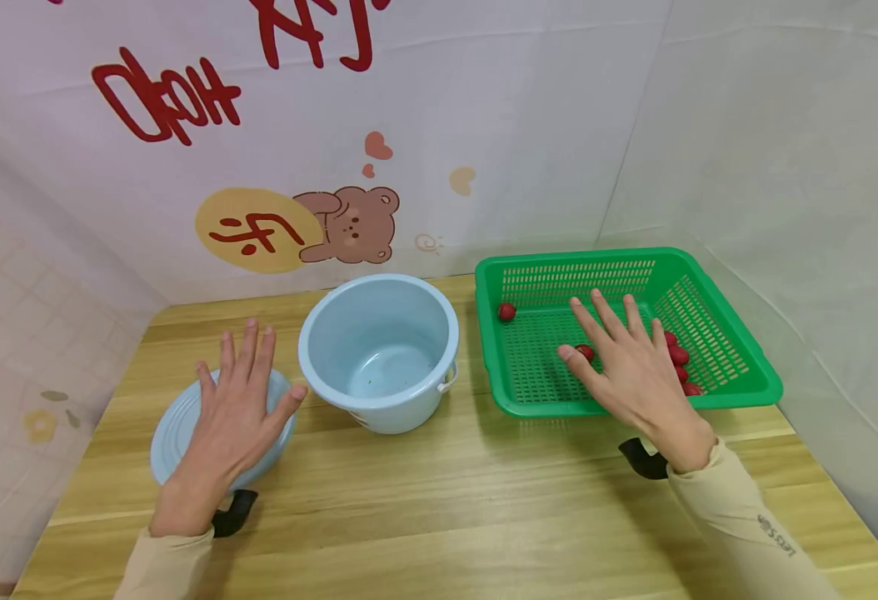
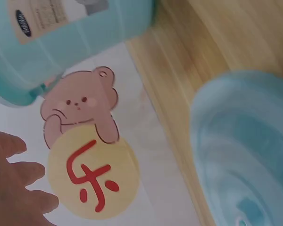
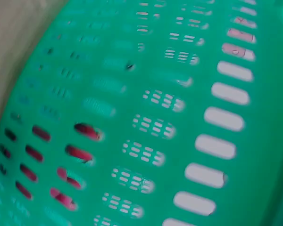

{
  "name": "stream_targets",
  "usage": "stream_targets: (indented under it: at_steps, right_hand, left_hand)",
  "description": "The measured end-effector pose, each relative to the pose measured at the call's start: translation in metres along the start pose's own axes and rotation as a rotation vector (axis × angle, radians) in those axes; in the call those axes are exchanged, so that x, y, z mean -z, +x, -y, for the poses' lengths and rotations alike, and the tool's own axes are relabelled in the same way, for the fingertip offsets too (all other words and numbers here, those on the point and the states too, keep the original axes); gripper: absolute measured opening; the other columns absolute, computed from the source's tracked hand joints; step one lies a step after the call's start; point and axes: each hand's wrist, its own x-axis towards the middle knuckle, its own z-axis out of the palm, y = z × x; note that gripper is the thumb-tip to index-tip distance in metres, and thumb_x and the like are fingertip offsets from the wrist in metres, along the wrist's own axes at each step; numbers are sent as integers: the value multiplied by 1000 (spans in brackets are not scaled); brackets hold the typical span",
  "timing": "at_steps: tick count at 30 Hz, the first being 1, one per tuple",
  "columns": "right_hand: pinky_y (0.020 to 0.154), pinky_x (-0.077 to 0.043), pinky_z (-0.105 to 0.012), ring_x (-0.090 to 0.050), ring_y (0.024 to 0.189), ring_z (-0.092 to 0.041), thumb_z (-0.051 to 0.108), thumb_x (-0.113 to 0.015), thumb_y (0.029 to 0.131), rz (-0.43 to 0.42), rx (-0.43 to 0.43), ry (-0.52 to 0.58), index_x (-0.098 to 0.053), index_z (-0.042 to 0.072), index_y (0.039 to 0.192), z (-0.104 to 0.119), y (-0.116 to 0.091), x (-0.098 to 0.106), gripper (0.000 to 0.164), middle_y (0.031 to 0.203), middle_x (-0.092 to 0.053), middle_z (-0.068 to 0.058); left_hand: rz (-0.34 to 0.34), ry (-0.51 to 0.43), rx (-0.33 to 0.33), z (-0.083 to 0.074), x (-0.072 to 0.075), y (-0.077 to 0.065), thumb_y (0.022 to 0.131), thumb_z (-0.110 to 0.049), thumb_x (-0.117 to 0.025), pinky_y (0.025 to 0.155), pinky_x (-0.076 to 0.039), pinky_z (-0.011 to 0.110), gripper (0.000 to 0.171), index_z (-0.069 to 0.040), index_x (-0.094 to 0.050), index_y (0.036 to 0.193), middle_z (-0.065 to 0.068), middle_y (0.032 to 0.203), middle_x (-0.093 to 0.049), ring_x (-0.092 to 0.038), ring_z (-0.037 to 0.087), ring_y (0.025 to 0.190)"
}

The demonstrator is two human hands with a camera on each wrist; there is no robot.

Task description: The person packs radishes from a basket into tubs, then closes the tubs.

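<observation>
My left hand (image 1: pixel 232 425) is spread flat above a light blue round lid (image 1: pixel 172 433) at the left of the table. In the left wrist view its fingertips (image 2: pixel 30 174) show at the left edge and hold nothing. My right hand (image 1: pixel 634 371) hovers with fingers spread over the front of a green slotted basket (image 1: pixel 487 333). Inside that basket lie several small dark red round fruits (image 1: pixel 506 312), most of them by its right side and partly hidden by the hand. Between the hands stands a light blue bucket (image 1: pixel 379 287), with only small specks visible on its bottom.
The wooden table (image 1: pixel 424 508) meets a white cloth backdrop (image 1: pixel 544 133) with a printed bear (image 1: pixel 356 225) behind the bucket. Cloth also hangs along the left and right sides. Black straps (image 1: pixel 643 458) sit under both wrists.
</observation>
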Motion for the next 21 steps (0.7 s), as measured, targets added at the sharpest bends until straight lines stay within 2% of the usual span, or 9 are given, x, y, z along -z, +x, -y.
stream_targets:
  at_steps: [9, 15, 21]
  right_hand:
    - [114, -7, -79, -4, 156, -49, 58, -44, 106, -24, 14, 34, -21, 29, 167, 6, -4, -5, 71, 173, -14, -4]
    - [115, -6, -78, -5, 156, -47, 56, -45, 106, -39, 29, 87, -22, 27, 166, 10, -5, -8, 71, 173, -15, -3]
    - [115, -9, -77, -7, 156, -47, 53, -44, 107, -53, 62, 136, -24, 23, 166, 14, -6, -7, 70, 172, -17, -4]
  left_hand:
    - [10, -175, -5, -24, -3, 10, 106, -58, -43, 115, 10, 76, 84, -8, -12, 167, 11, 173, -1, 10, 38, 158]
    - [3, -210, 3, -35, -9, 15, 106, -60, -41, 116, 6, 76, 85, -5, -16, 166, 14, 173, -6, 7, 38, 158]
    - [-20, -234, 21, -40, -13, 18, 105, -58, -43, 117, 3, 75, 84, -7, -17, 166, 11, 173, -9, 4, 36, 158]
